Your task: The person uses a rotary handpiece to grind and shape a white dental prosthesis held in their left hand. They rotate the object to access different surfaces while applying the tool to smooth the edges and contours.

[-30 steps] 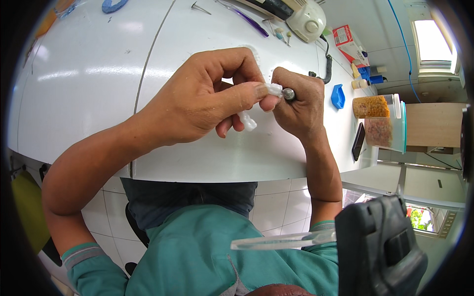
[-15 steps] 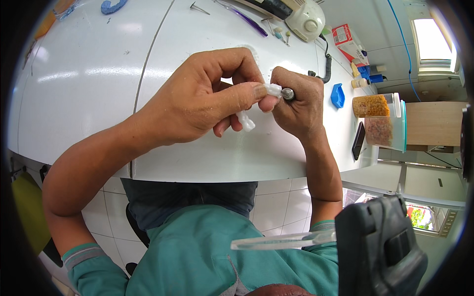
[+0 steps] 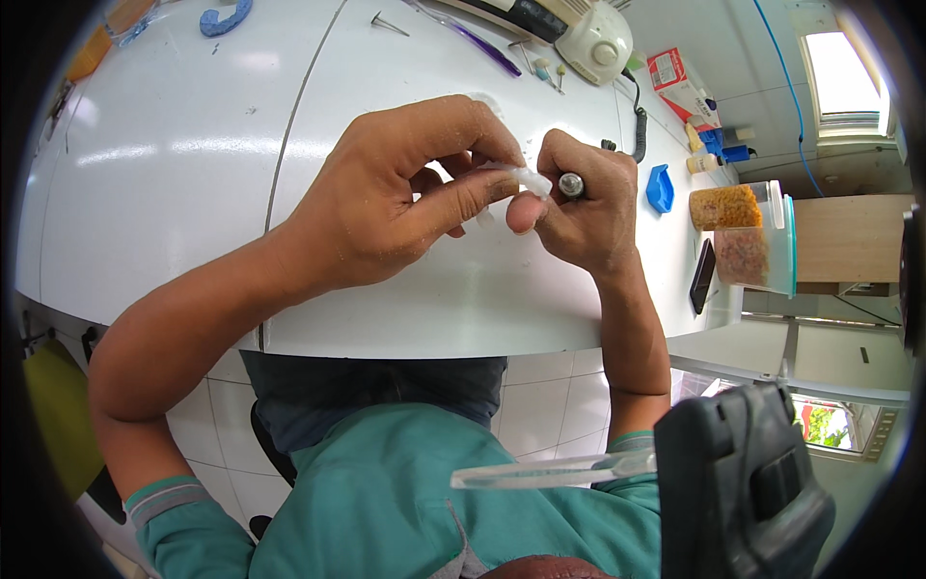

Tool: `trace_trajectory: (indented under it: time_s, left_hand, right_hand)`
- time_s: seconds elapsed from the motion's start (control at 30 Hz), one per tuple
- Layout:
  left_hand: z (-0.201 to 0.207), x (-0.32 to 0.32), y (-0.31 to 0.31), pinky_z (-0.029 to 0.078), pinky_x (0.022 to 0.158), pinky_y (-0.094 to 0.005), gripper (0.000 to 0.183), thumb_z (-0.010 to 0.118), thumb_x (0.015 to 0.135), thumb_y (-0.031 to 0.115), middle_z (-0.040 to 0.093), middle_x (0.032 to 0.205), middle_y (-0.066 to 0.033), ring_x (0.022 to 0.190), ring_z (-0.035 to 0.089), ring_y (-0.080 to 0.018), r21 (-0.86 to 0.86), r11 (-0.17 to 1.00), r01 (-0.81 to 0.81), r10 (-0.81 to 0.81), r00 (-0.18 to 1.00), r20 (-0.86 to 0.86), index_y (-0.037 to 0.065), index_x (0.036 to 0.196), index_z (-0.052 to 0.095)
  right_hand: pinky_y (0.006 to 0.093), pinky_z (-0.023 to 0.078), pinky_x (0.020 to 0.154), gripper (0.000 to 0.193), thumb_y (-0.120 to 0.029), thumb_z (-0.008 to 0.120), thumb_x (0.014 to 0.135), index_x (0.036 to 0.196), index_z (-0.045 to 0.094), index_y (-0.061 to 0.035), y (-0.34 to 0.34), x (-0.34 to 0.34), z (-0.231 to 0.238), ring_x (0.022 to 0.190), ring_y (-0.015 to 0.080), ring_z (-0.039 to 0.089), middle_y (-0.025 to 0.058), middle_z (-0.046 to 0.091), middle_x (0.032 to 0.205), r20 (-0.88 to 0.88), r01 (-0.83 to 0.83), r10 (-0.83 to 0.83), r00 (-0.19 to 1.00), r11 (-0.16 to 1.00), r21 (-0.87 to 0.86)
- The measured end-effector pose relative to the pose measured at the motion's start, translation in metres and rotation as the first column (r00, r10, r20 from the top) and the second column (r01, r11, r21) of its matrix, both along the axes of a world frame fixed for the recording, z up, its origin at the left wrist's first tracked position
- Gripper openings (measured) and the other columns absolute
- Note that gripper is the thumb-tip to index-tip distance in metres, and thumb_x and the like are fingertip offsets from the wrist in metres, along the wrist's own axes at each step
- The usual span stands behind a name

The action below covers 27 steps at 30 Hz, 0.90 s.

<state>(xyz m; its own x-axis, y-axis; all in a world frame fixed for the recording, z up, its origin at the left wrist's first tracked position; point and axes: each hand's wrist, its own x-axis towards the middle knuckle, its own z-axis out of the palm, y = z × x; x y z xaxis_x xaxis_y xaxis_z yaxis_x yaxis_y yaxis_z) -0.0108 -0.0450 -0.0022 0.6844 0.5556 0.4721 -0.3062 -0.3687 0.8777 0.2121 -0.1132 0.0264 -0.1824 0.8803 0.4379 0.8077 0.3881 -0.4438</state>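
One white table (image 3: 386, 318) holds up most things here. One pale machine (image 3: 595, 48) with a round knob sits at its far side, maybe to leave room for arms.

Two see-through tubs are right of the machine and closer to the person: one yellow-filled tub (image 3: 725, 208) and one pink-filled tub (image 3: 738, 256). Their lids look shut, perhaps so nothing spills. One red and white box (image 3: 683, 89) is just right of the machine.

There are two hands. The left hand (image 3: 376, 198), in front of the machine and to its left, is half curled. Its thumb and first finger pinch one white piece (image 3: 530, 179), likely to hold it steady with one end poking out. That piece is in front of the machine, a bit left, between the hands. The right hand (image 3: 593, 203), straight in front of the machine, is curled tight around one metal tool (image 3: 571, 185), probably for a firm grip. Its thumb sticks out by the piece; I can't tell if they touch.

One small blue tray (image 3: 660, 189) is in front of the machine, to its right.
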Motion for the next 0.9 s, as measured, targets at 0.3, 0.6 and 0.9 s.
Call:
trace_trajectory:
  time_s: [0.3, 0.6, 0.9]
  left_hand:
    - [0.001, 0.002, 0.001, 0.066, 0.072, -0.0272, 0.016, 0.063, 0.098, -0.003, 0.064, 0.102, -0.0091, 0.091, 0.071, -0.016, 0.198, 0.979, -0.041, 0.037, 0.999, 0.022, -0.001, 0.113, 0.066]
    - [0.001, 0.001, 0.0, 0.067, 0.073, -0.0273, 0.018, 0.06, 0.097, -0.007, 0.063, 0.102, -0.009, 0.093, 0.071, -0.0165, 0.154, 0.988, -0.013, 0.013, 1.0, -0.001, -0.001, 0.114, 0.065]
    - [0.003, 0.001, -0.002, 0.067, 0.074, -0.0271, 0.015, 0.062, 0.098, -0.005, 0.063, 0.103, -0.0101, 0.092, 0.071, -0.0168, 0.117, 0.993, -0.017, 0.022, 0.999, -0.042, -0.003, 0.112, 0.065]
  right_hand:
    - [0.0303, 0.028, 0.046, 0.076, -0.078, 0.072, 0.079, 0.065, 0.043, -0.009, -0.001, 0.002, 0.0, 0.048, 0.0142, 0.036, 0.0005, 0.033, 0.055, 0.045, -0.023, 0.024, 0.999, 1.0, -0.017]
    - [0.0302, 0.04, 0.047, 0.058, -0.06, 0.088, 0.072, 0.072, 0.062, -0.0077, -0.004, 0.001, 0.009, 0.049, 0.0152, 0.053, 0.0023, 0.054, 0.054, 0.044, -0.089, 0.093, 0.995, 0.992, -0.095]
    - [0.0308, 0.039, 0.046, 0.057, -0.056, 0.09, 0.072, 0.071, 0.061, -0.0072, -0.002, 0.003, 0.008, 0.048, 0.0172, 0.052, 0.0034, 0.054, 0.053, 0.048, -0.095, 0.1, 0.994, 0.991, -0.099]
